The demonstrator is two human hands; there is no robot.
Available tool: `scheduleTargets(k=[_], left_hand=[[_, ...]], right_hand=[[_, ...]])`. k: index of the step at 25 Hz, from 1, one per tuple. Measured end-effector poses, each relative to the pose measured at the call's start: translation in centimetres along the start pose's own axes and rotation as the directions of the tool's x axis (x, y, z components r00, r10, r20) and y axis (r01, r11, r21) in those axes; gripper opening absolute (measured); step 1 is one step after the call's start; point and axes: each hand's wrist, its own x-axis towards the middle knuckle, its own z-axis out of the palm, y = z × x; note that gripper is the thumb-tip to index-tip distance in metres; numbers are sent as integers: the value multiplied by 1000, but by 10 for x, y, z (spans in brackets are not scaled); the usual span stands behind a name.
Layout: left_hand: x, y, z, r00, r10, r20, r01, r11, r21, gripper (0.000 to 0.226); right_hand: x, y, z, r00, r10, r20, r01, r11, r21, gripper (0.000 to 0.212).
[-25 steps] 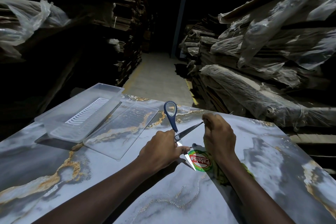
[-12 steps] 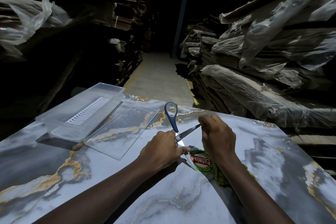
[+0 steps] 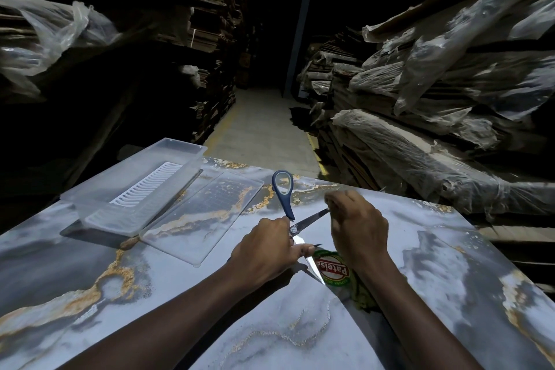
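Head view: scissors point(image 3: 283, 198) spread open

We see clear box point(image 3: 90, 219) and lid point(image 3: 204, 219) near tabletop's point(image 3: 450, 279) far-left corner. Left hand point(image 3: 264, 252) grips scissors mid-tabletop, blades wide apart. Right hand point(image 3: 357, 228) curls at upper blade tip, hold unclear; green packet point(image 3: 333, 270) under its wrist.

Head camera looks forward and down, close over the table point(image 3: 450, 249), seemingly along an aisle point(image 3: 264, 123).

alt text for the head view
A left hand grips open blue-handled scissors over a marble table; the right hand curls at one blade tip. A green packet lies under that wrist; a clear tub and lid sit left.
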Motion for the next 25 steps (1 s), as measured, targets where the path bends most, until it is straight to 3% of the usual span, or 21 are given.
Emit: scheduleTargets(k=[3,7,10,13,15,18,21,23,25], left_hand=[[-1,0,0,1000,-6,-16,6,1000,3,67],[-1,-2,0,1000,-11,6,11,1000,15,61],[-1,0,-2,1000,6,-8,-6,1000,18,64],[-3,1,-3,1000,4,-27,-3,1000,22,68],[-5,2,-3,1000,8,-27,-7,1000,24,67],[-7,1,-5,999,8,-35,-7,1000,2,58],[-6,3,-6,1000,13,-24,-13,1000,8,59],[-5,4,-6,999,18,-30,-18,1000,7,61],[-7,6,-7,999,17,-34,-17,1000,9,63]], right_hand=[[-3,-5,5,985,-161,56,165,984,-65,11],[0,5,7,995,82,56,-74,989,-130,8],[2,3,0,982,187,-16,-188,982,-35,10],[-4,-6,1,995,-101,-6,101,995,-7,10],[-6,-4,5,983,-179,37,181,981,-70,10],[-3,8,8,999,41,7,-40,993,-113,7],[-2,18,3,971,235,-52,-234,972,24,11],[-3,10,-2,978,150,-146,-133,984,121,13],[-7,-1,-1,989,-72,-131,85,991,100,11]])
